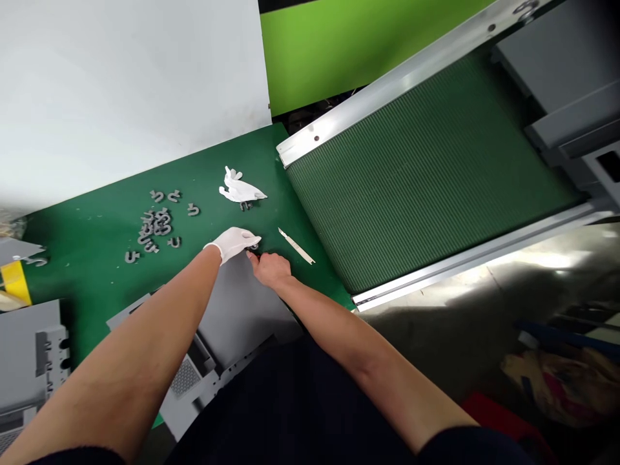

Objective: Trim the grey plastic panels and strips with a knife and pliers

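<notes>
Head view puts us right over our two hands, which meet near the edge of a green work mat (87, 284). Our left hand (232, 244), in a white glove, reaches in with its fingers bunched forward. Our right hand (268, 268), bare, comes in from the other side with its fingertips curled downward. At the meeting point, a small dark cut piece (254, 248) sits against the gloved fingertips, mostly covered; we cannot tell whether either hand truly pinches it. The step in hand, as we read it, is close fingerwork on this one piece, and so small a part calls for a steady hold. With so little showing, we cannot tell which way it points or how its long axis lies. Just beyond the bare hand, a scalpel (295, 247) lies apart from both hands, its blade toward the upper left and its long axis slanting down to the right. Farther off, grey letter-shaped pieces (157, 226) lie clustered on the mat near a spare white glove (239, 188), while a grey panel (237, 303) lies beneath our wrists.
</notes>
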Demonstrator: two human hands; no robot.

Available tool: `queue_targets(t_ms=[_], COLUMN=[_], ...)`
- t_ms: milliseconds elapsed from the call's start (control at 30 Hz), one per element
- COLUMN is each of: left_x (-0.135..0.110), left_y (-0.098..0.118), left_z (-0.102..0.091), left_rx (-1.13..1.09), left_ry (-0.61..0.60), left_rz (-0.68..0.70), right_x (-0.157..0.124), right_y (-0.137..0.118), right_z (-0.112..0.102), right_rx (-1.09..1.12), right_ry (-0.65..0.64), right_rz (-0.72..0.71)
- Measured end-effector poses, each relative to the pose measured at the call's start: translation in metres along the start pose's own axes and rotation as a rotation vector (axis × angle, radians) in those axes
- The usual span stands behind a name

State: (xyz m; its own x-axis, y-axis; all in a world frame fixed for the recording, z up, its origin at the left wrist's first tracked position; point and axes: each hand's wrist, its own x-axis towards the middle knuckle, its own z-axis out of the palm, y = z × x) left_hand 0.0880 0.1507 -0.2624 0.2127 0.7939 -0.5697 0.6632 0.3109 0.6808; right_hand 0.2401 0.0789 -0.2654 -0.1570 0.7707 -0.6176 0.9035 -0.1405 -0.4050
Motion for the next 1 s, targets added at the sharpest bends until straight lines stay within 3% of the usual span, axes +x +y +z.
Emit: queue_targets(t_ms=[300,533,1000], left_x=[0.000,0.003,0.004], left_y=[0.003,-0.003,-0.005], left_z=[-0.005,-0.001,-0.001], left_rx=[0.072,0.092,0.089], left_ry=[-0.043,-0.024,-0.016], left_rz=[0.003,0.003,0.024], right_x=[0.003,-0.008,-0.008], right_y=[-0.006,0.005,0.006], right_z=[-0.001,-0.009,-0.002], right_rx=[0.064,0.073,0.012], right_ry=[-0.038,-0.114,-0.053], right_rz=[0.039,0.039,0.030])
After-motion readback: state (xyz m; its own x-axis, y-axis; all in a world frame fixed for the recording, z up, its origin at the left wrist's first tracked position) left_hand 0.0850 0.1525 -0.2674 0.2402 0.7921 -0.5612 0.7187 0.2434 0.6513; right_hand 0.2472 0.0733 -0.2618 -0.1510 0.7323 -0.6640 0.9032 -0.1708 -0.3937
